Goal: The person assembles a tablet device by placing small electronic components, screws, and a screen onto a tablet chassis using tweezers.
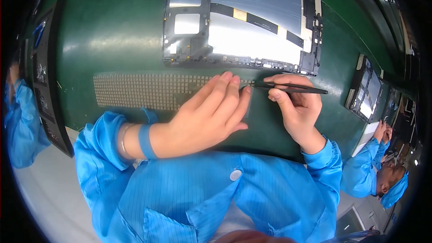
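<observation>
A clear sheet [135, 91] with rows of small square tan pads lies on the green table. My left hand [204, 114] rests on its right part, fingers stretched out and pressing it down. In my right hand [299, 103] is a pair of black tweezers [308, 89], pinched between thumb and fingers. The tips of the tweezers touch or hover at the sheet's right end, close to my left fingertips; whether a pad is between them is too small to tell. Just beyond both hands lies an opened tablet-like device [254, 40] with a silver inner plate and a black frame.
To the left stands a black tray [45, 76] with compartments of small parts. A similar opened device [366, 87] sits at the right. Further right a co-worker in blue [371, 171] has both hands at the table [112, 31]. Another blue sleeve [27, 121] shows at far left.
</observation>
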The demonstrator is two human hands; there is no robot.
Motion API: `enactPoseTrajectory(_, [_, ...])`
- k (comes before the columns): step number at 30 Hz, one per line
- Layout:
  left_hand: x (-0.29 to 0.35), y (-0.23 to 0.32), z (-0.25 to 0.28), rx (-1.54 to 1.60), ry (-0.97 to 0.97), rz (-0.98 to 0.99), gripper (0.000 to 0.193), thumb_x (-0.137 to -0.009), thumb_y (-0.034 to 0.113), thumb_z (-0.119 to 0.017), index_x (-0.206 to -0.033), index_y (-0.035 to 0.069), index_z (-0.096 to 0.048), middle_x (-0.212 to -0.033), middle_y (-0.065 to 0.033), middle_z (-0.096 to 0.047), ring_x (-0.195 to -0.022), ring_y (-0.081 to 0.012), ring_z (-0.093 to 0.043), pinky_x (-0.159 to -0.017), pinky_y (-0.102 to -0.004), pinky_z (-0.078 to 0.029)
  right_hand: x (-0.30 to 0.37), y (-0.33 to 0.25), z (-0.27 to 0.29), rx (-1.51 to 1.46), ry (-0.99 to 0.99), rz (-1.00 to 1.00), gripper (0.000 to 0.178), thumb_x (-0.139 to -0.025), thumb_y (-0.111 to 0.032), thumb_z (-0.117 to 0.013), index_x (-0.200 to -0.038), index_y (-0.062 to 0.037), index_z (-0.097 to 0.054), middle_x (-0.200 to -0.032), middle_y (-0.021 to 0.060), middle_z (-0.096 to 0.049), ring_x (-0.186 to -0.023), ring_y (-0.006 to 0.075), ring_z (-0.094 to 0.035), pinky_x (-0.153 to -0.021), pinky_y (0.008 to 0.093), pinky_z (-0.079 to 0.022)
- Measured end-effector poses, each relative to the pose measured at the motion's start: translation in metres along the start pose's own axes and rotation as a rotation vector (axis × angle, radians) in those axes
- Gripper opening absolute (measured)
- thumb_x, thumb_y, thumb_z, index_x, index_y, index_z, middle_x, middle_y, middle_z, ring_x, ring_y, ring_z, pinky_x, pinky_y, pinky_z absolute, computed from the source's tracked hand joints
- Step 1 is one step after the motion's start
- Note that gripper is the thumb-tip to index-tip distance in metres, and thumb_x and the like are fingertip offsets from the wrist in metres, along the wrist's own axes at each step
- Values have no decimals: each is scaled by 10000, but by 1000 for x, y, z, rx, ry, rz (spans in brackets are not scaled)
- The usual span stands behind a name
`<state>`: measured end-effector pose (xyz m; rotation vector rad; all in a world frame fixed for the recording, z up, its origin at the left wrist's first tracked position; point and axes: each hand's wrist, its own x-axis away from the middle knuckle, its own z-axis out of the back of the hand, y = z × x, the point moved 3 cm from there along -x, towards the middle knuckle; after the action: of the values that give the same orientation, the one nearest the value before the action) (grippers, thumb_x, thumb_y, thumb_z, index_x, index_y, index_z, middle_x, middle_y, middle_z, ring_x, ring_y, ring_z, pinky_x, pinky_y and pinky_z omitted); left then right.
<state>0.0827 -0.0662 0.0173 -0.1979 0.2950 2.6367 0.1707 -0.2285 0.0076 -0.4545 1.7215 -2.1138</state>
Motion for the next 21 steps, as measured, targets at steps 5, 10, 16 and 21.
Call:
enactPoseTrajectory(5, [-1, 1, 0, -2, 0, -8, 603, -724, 438, -635, -1144, 10, -578, -1146, -199, -531, -1114, -350, -504, -922, -410, -475, -1, 0, 1, 85, -15, 27, 195, -759, 32, -696, -935, 55, -616, -916, 121, -659, -782, 158, -652, -665, 244, -533])
enactPoseTrajectory(10, [-1, 0, 2, 9, -27, 11, 630, -713, 425, -649, -1145, -25, -563, -1148, -189, -534, -1120, -330, -506, -943, -397, -461, -1, -12, 1, 252, -129, 372, 188, -755, 57, -682, -924, 44, -599, -905, 138, -656, -805, 203, -651, -683, 284, -533])
enactPoseTrajectory(16, [-2, 0, 0, 12, -37, 33, 668, -670, 419, -676, -1144, -38, -558, -1146, -178, -536, -1112, -319, -510, -943, -385, -458, -16, -15, 60, 63, 111, 179, 180, -822, 66, -601, -982, 41, -524, -957, 182, -628, -793, 175, -615, -703, 252, -510])
enactPoseTrajectory(21, [-3, 0, 0, 20, -27, 34, 674, -659, 417, -679, -1144, -36, -560, -1141, -171, -539, -1104, -314, -513, -935, -381, -462, -25, -6, 65, 5, 74, 166, 167, -832, 48, -602, -983, 34, -532, -957, 173, -627, -760, 138, -600, -682, 235, -506])
